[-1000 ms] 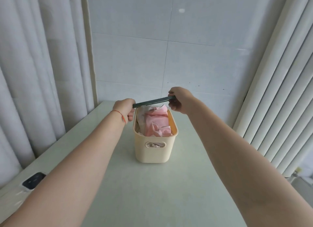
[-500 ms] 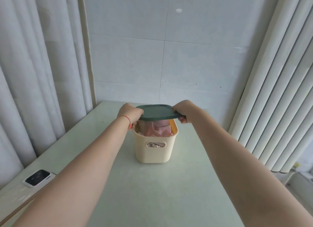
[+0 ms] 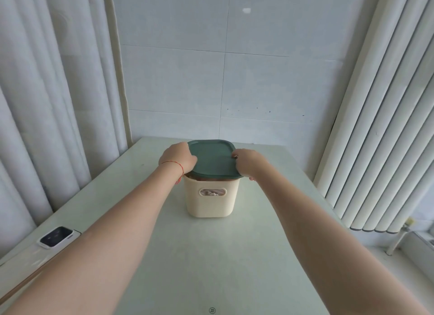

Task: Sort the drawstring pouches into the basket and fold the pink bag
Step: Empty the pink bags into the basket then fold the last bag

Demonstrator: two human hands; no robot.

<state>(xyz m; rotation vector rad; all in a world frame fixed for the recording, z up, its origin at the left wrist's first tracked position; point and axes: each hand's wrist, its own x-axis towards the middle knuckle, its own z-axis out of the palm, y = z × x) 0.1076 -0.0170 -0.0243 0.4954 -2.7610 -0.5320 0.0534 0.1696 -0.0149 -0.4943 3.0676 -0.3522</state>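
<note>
Green lid point(image 3: 212, 158), earlier held higher, now covers basket point(image 3: 209, 200), both hands' grip on its edges: left hand point(image 3: 178, 159), right hand point(image 3: 249, 162).

Cream plastic basket point(image 3: 209, 202), upright near the far middle of a pale green table point(image 3: 187, 256); oval handle slot in its near wall, light crumpled fabric visible through the slot. Dark green lid point(image 3: 212, 158), rounded rectangle, lying on the basket's top, a thin dark gap showing under its near edge. Left hand point(image 3: 178, 158) gripping the lid's left edge, red string on the wrist. Right hand point(image 3: 249, 162) gripping the lid's right edge, fingers curled over the rim. Phone point(image 3: 56, 236), dark screen, white case, near the table's left edge. White curtain point(image 3: 47, 103) at left, tiled wall point(image 3: 223, 80) behind, ribbed white radiator point(image 3: 380, 127) at right.
</note>
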